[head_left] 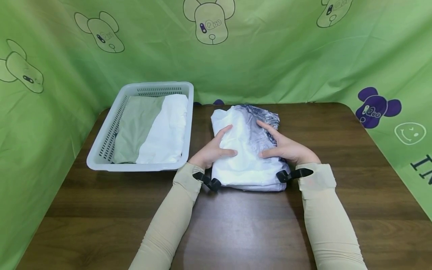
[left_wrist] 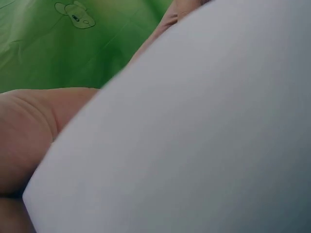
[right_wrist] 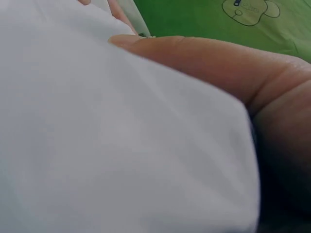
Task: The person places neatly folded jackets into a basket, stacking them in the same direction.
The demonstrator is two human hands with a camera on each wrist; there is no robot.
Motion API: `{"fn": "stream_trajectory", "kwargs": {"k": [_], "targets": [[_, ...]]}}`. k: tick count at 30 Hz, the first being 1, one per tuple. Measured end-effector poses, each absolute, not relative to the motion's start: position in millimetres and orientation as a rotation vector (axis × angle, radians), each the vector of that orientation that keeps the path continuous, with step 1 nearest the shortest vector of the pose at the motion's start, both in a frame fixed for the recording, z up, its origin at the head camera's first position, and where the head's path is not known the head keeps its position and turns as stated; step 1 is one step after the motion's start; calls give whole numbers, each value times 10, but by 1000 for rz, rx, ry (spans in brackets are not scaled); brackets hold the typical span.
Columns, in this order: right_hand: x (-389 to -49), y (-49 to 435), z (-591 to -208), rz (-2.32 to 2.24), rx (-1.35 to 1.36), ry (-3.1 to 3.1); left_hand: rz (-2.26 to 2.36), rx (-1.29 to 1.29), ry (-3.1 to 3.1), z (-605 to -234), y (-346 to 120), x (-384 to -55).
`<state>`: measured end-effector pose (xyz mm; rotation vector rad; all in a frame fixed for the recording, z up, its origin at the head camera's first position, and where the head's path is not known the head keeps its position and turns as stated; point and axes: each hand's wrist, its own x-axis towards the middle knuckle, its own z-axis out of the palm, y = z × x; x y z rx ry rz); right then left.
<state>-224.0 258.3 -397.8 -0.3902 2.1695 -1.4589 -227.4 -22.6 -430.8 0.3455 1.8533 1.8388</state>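
Observation:
A folded white and grey garment (head_left: 241, 165) with a dark printed patch lies between both hands on the brown table. Its left side is gripped by my left hand (head_left: 212, 152), with thumb and index finger over the top. On the right side my right hand (head_left: 293, 150) holds it the same way; the other fingers of both hands are hidden at the sides or beneath. White cloth (left_wrist: 175, 131) fills most of the left wrist view. In the right wrist view the thumb (right_wrist: 194, 60) lies along the edge of the cloth (right_wrist: 121, 136).
Left of the garment stands a pale blue-grey plastic basket (head_left: 138, 167), close to my left hand. Inside are a folded sage-green cloth (head_left: 136, 123) and a white cloth (head_left: 168, 131). A green printed curtain (head_left: 270, 67) hangs behind the wooden table (head_left: 341, 150).

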Motion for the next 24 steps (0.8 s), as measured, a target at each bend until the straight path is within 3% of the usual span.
{"fn": "stream_trajectory", "kwargs": {"k": [24], "targets": [[-2154, 2665, -3748, -1516, -416, 2191, 1971, 422, 1881, -4112, -143, -2221]]}}
